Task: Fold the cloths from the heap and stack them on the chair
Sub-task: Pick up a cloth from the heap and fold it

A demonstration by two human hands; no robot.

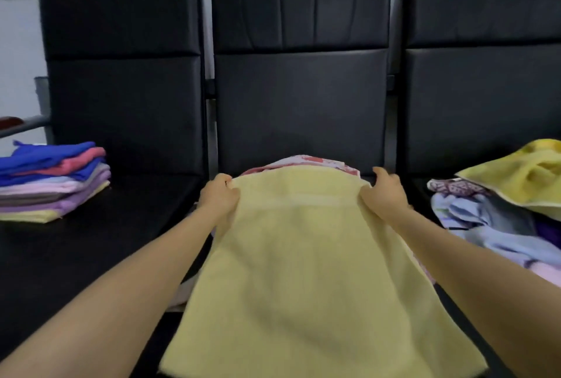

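Observation:
A pale yellow cloth (303, 271) lies spread over the middle chair's seat, reaching toward me. My left hand (220, 195) pinches its far left corner and my right hand (384, 194) pinches its far right corner. Under its far edge a pink and white patterned cloth (306, 162) peeks out. A stack of folded cloths (54, 180) in blue, pink, lilac and yellow sits on the left chair's seat (106, 241). The unfolded heap (498, 210), topped by a bright yellow cloth (522, 177), lies on the right chair.
Three black padded chairs stand side by side, their backrests (300, 74) rising behind the cloths. A grey wall is behind them. A metal armrest (24, 127) juts out at the far left.

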